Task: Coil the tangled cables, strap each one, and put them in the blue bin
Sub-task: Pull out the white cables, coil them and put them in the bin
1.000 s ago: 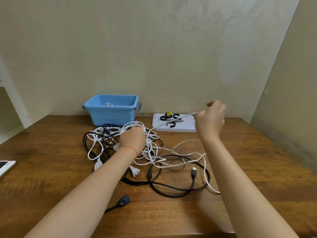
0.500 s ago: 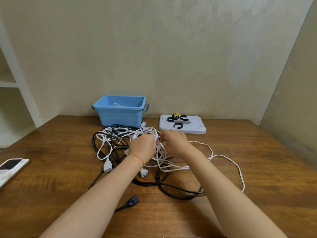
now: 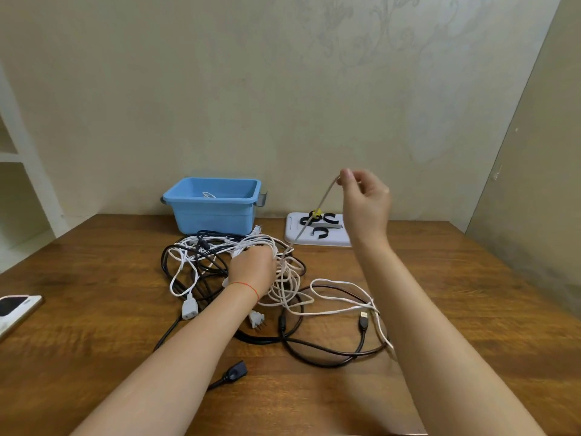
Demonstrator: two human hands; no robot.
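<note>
A tangle of white and black cables lies on the wooden table in front of the blue bin. My left hand grips a bunch of white cable in the middle of the tangle. My right hand is raised above the table and pinches a white cable strand that runs taut down to the tangle. Black straps and a yellow one lie on a white tray right of the bin. A white cable end shows inside the bin.
A phone lies at the table's left edge. A black cable loop with a USB plug spreads near my right forearm. A black socket end lies near the front. Walls close off the back and right; white shelving stands at left.
My right hand has left the tangle and risen up and to the right, pulling a white strand taut. My left hand stays on the bunch of white cable.
</note>
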